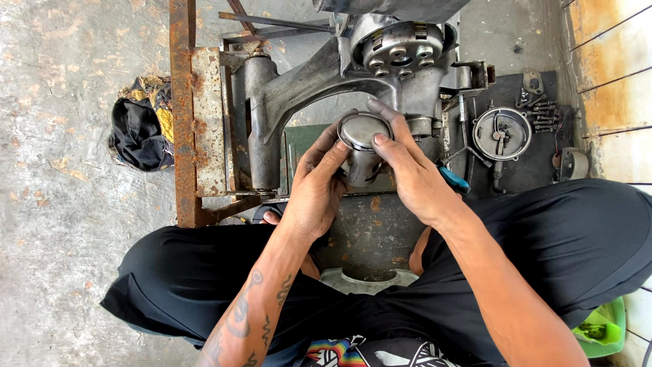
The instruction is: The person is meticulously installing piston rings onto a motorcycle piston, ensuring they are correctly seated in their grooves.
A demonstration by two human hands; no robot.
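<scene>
The person sits cross-legged on the concrete floor, w/ an engine casing clamped in a rusty frame just ahead of the knees. Both hands meet in the middle of the view, around a metal piston. Its flat round crown faces up toward the camera, so its long axis runs roughly away from the viewer, tilted slightly to the right. The piston sits directly in front of the casing, just below the round clutch assembly, and looks close to or touching the casing behind it; exact contact can't be told.

Left hand comes in from below-left, fingers curled partway round the piston's left side and skirt, a narrow cupping hold. Right hand comes from the right, thumb on the crown's rim, index finger stretched over the top edge, pinching it. Both are equally near; neither is free.

Off right, on a dark mat, lie a round cover plate and loose bolts. A dark rag lies on the floor at left
</scene>
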